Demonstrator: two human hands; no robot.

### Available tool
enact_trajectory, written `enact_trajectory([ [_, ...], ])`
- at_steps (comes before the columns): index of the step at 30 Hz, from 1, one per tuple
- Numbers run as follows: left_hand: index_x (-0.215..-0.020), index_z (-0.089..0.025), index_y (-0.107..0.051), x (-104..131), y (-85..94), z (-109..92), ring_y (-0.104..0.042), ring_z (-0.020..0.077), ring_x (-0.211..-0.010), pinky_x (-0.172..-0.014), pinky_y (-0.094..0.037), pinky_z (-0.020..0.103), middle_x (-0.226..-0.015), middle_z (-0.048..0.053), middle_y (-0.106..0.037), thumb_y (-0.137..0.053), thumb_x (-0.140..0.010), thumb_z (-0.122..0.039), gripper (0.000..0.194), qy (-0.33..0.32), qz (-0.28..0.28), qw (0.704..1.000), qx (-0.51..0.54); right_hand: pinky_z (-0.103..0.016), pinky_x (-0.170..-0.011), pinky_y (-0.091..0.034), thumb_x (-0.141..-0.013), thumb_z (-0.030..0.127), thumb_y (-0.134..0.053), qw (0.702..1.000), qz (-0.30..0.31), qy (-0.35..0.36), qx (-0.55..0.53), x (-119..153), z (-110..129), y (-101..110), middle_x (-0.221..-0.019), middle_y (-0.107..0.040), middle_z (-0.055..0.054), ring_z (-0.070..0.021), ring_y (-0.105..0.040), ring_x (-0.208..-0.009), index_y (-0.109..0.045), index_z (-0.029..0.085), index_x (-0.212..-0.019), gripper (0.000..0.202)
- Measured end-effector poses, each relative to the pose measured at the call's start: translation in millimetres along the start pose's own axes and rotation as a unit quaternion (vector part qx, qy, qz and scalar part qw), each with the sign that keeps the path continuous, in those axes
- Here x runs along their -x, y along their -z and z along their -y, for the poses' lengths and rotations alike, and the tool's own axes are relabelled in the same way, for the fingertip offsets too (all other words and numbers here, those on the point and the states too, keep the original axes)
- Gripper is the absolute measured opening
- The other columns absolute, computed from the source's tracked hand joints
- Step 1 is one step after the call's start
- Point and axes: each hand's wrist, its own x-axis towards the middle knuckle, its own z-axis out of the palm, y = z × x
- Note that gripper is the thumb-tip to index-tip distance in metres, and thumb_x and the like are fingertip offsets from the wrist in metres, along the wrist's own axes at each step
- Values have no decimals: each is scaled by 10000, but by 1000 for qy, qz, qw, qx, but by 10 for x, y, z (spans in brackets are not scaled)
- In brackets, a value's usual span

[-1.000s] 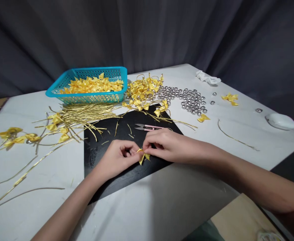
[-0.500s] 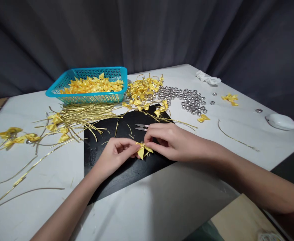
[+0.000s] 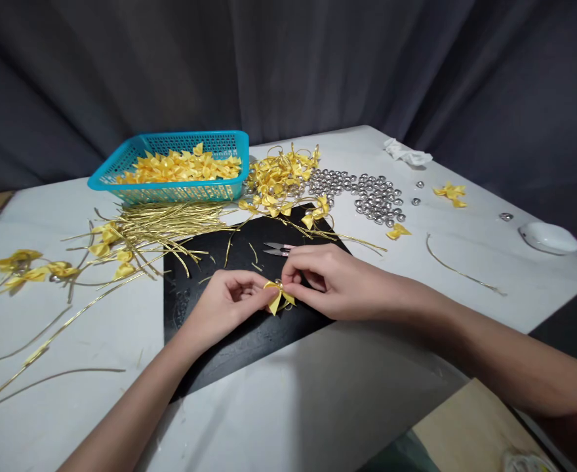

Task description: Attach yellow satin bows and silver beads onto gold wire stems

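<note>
Over a black mat (image 3: 239,341), my two hands meet at a small yellow ribbon bow (image 3: 275,304). My left hand (image 3: 229,303) pinches the bow's left side between thumb and fingers. From the right, my right hand (image 3: 325,278) closes thumb and forefinger at the bow's knot, where a small shiny spot shows. A bit of gold cord hangs by the bow, mostly hidden behind it. Just beyond my right hand lie small thread snips (image 3: 277,249), blades pointing left, their handle end covered by the hand.
A blue basket (image 3: 170,191) of yellow bows stands at the back left, with gold cords (image 3: 170,223) before it. Beaded bows (image 3: 281,174) and silver beads (image 3: 379,200) lie behind the mat. A white dish (image 3: 549,237) and crumpled tissue (image 3: 406,153) are at right.
The bow has turned and tilted slightly between my fingers, its tails swinging a little to the left. My right fingertips have moved closer in on the knot.
</note>
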Motion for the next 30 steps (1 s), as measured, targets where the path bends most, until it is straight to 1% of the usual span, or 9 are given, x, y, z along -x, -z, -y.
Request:
enact_trajectory([
  [4,-622,-123,-677,-8,4,16,-548,102,-535,-522,-419,189,-593,23,-668,-655,-716,-306,207,-12,6,1000,-28,-185,-538,-318,-758,47,-546,1000,1,-5,-12,1,-8,13,-636,-504,15,-59,-396,-537,-619,100,-739,92],
  [7,-626,-124,-674,-6,-2,27,-559,110,-544,-529,-433,193,-606,30,-675,-647,-724,-315,216,-21,17,999,-38,-185,-541,-322,-751,50,-543,1000,19,-14,-11,-1,-13,19,-664,-539,0,-59,-408,-543,-618,103,-727,95],
  [11,-614,-123,-666,-5,-13,34,-518,84,-477,-472,-403,173,-557,13,-654,-653,-714,-304,207,-20,28,998,-50,-193,-549,-317,-768,71,-534,999,47,-22,-10,-7,-6,17,-669,-546,-4,-67,-432,-565,-605,110,-708,101],
  [14,-606,-124,-667,-5,-19,31,-490,74,-441,-435,-375,167,-524,3,-638,-679,-689,-305,200,-19,30,998,-51,-201,-559,-310,-777,75,-529,998,57,-27,-9,-9,2,19,-663,-540,1,-72,-434,-574,-600,119,-710,107],
  [20,-606,-122,-673,-2,-13,37,-439,56,-410,-408,-340,158,-490,-12,-608,-715,-655,-305,195,-13,24,999,-37,-199,-555,-304,-766,57,-539,998,48,-38,-18,-10,-4,16,-648,-522,11,-68,-418,-568,-624,107,-742,101],
  [23,-598,-120,-662,4,-12,36,-458,62,-430,-427,-362,161,-513,-3,-619,-707,-663,-306,202,-19,15,999,-41,-194,-536,-303,-769,73,-551,998,37,-39,-38,-9,-6,6,-633,-506,18,-58,-402,-540,-637,101,-750,93],
  [25,-592,-121,-657,14,-13,33,-466,68,-432,-431,-375,168,-511,1,-617,-699,-668,-325,221,-27,9,999,-45,-192,-524,-304,-778,106,-565,996,32,-52,-58,-8,-3,4,-601,-489,29,-51,-382,-514,-642,101,-746,83],
  [30,-585,-127,-663,31,-8,29,-512,92,-470,-458,-415,183,-539,19,-638,-706,-650,-343,230,-38,-22,998,-43,-179,-465,-280,-786,217,-595,984,26,-124,-121,-9,1,-1,-549,-443,52,-41,-343,-464,-649,102,-768,128],
])
